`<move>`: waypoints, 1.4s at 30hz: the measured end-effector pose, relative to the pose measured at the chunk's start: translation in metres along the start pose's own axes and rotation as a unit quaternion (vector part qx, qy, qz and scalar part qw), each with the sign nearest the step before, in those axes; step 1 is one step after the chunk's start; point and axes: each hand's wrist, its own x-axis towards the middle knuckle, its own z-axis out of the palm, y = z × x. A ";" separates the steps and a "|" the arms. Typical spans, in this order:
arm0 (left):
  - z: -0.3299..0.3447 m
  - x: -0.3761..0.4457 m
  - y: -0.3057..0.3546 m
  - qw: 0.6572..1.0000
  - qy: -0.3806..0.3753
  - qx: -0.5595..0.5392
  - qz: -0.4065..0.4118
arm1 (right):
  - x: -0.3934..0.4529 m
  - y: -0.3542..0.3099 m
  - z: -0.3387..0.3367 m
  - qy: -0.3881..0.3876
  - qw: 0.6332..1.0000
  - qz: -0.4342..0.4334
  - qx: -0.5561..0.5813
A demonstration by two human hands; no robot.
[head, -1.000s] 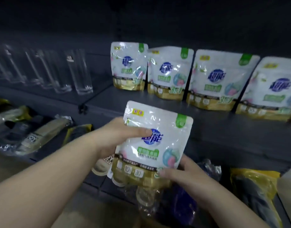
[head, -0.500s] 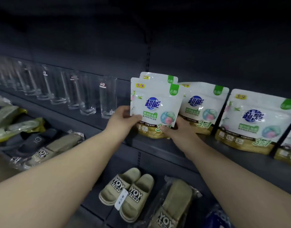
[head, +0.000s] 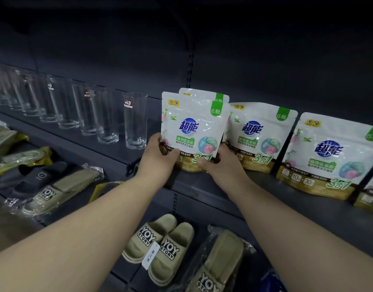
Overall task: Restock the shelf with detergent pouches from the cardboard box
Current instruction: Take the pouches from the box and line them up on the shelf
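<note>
A white detergent pouch (head: 194, 127) with a blue logo and gold base stands upright on the dark shelf (head: 202, 182), right in front of another pouch (head: 202, 94) whose top peeks out behind it. My left hand (head: 160, 157) grips its lower left corner, thumb across the front. My right hand (head: 221, 163) holds its lower right corner. More pouches stand in a row to the right: one (head: 259, 135) beside it, another (head: 328, 152) further right. The cardboard box is out of view.
A row of several clear drinking glasses (head: 135, 121) stands on the same shelf to the left, the nearest close to my left hand. Below, olive slippers (head: 158, 247) and bagged slippers (head: 55, 190) lie on the lower shelf.
Both hands carried the pouch up from below the shelf edge and set it upright on the shelf in front of the leftmost pouch. The view has moved closer.
</note>
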 end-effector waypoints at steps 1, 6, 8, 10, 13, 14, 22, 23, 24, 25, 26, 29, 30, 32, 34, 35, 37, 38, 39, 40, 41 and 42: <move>0.000 0.000 0.000 1.000 0.004 -0.006 -0.004 | 0.000 0.000 0.000 -0.003 1.000 0.003 0.002; 0.000 -0.004 0.003 0.999 0.023 -0.020 -0.016 | 0.000 0.001 -0.001 -0.011 1.000 0.009 0.019; -0.001 -0.005 0.004 0.999 0.029 -0.025 -0.021 | -0.001 0.001 -0.001 -0.007 1.000 0.005 0.024; -0.001 -0.008 0.006 0.999 0.040 -0.025 -0.026 | -0.002 0.001 -0.002 -0.007 0.999 0.011 0.035; 0.001 -0.017 0.004 0.995 0.091 -0.033 -0.020 | -0.011 0.000 -0.006 0.019 0.999 0.024 0.045; 0.001 -0.022 0.004 0.994 0.108 -0.027 -0.012 | -0.017 -0.001 -0.008 0.031 0.998 0.030 0.044; 0.041 -0.136 -0.019 0.997 -0.020 -0.073 -0.029 | -0.130 0.005 -0.032 0.055 0.981 -0.004 0.185; 0.048 -0.154 -0.026 0.994 -0.059 -0.078 -0.042 | -0.148 0.014 -0.035 0.025 0.980 0.008 0.197; 0.054 -0.171 -0.035 0.990 -0.096 -0.080 -0.060 | -0.165 0.026 -0.038 0.000 0.979 0.027 0.200; 0.059 -0.187 -0.043 0.986 -0.128 -0.078 -0.076 | -0.180 0.041 -0.040 -0.017 0.979 0.050 0.196; 0.062 -0.202 -0.053 0.982 -0.156 -0.065 -0.088 | -0.194 0.058 -0.042 -0.024 0.979 0.074 0.188; 0.067 -0.242 -0.082 0.955 -0.254 -0.010 -0.155 | -0.233 0.106 -0.052 -0.029 0.980 0.144 0.134; 0.069 -0.254 -0.092 0.938 -0.294 0.010 -0.183 | -0.246 0.120 -0.056 -0.042 0.977 0.172 0.121; 0.074 -0.278 -0.110 0.900 -0.372 0.068 -0.219 | -0.273 0.146 -0.062 -0.080 0.969 0.223 0.074; 0.079 -0.299 -0.130 0.859 -0.436 0.141 -0.229 | -0.300 0.170 -0.065 -0.123 0.962 0.245 -0.008; 0.079 -0.309 -0.138 0.834 -0.468 0.184 -0.228 | -0.312 0.179 -0.064 -0.150 0.953 0.259 -0.051; 0.082 -0.325 -0.158 0.782 -0.516 0.268 -0.226 | -0.328 0.190 -0.061 -0.188 0.933 0.295 -0.078; 0.083 -0.331 -0.167 0.761 -0.528 0.297 -0.231 | -0.331 0.192 -0.059 -0.186 0.930 0.306 -0.081; 0.084 -0.335 -0.174 0.748 -0.533 0.315 -0.240 | -0.332 0.192 -0.056 -0.176 0.931 0.310 -0.080; 0.086 -0.339 -0.182 0.737 -0.534 0.330 -0.250 | -0.332 0.191 -0.053 -0.164 0.935 0.302 -0.084; 0.088 -0.342 -0.189 0.729 -0.536 0.341 -0.256 | -0.331 0.189 -0.052 -0.160 0.941 0.282 -0.101; 0.091 -0.345 -0.197 0.725 -0.535 0.348 -0.260 | -0.332 0.187 -0.051 -0.166 0.944 0.255 -0.126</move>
